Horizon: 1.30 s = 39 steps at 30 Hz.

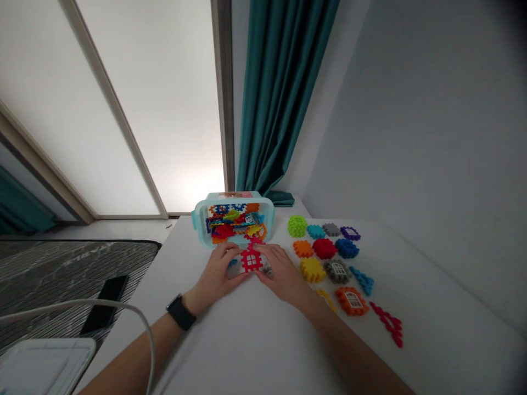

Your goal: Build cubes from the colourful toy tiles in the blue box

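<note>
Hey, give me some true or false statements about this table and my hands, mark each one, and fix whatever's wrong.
1. The left hand and right hand both touch the red window piece. True.
2. A watch is on the right wrist. False: the black watch is on the left wrist.
3. The pale blue tub holds coloured pieces. True.
4. The red triangular piece is inside the tub. False: the red triangular piece lies on the white table.
5. The curtain is teal. True.
</note>
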Each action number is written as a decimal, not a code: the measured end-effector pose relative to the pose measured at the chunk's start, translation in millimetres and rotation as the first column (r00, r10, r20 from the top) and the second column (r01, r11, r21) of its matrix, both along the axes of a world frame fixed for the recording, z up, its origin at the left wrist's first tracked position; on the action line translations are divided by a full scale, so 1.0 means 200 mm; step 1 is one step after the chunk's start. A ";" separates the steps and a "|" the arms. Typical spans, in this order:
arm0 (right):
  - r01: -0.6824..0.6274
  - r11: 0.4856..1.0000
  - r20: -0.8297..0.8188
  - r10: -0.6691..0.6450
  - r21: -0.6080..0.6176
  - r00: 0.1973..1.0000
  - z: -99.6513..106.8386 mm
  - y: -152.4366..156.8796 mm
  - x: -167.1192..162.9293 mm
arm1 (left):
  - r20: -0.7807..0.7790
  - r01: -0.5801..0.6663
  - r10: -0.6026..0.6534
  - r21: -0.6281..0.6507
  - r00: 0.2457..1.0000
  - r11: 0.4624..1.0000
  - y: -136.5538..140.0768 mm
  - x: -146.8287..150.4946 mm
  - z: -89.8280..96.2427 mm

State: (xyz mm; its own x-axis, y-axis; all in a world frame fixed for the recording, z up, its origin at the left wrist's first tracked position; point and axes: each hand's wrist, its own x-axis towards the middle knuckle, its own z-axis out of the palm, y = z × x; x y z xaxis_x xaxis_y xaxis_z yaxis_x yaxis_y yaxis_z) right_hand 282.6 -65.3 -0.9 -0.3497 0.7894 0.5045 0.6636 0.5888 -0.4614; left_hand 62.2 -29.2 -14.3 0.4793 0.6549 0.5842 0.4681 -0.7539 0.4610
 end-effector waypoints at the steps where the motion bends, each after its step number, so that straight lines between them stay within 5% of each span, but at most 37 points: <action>1: 0.011 1.000 0.017 -0.011 -0.002 1.000 0.01 0.00 0.01 | -0.010 -0.004 0.004 0.001 1.000 1.000 0.00 0.01 0.00; 12: 0.125 0.992 0.138 -0.122 -0.018 0.983 0.07 -0.05 0.25 | -0.066 0.062 -0.061 0.010 0.996 0.998 0.03 0.27 0.07; 24: 0.396 0.918 0.253 -0.375 -0.033 0.892 0.02 -0.02 0.86 | -0.126 0.137 -0.138 -0.016 0.982 0.990 0.09 0.72 0.07; 29: 0.489 0.868 0.306 -0.444 -0.084 0.842 -0.02 0.02 1.05 | -0.158 0.150 -0.152 -0.026 0.976 0.988 0.11 0.78 0.06; 39: 0.407 0.902 0.345 -0.341 -0.141 0.875 -0.02 0.09 1.09 | -0.108 0.168 -0.174 -0.064 0.979 0.984 0.11 0.76 0.02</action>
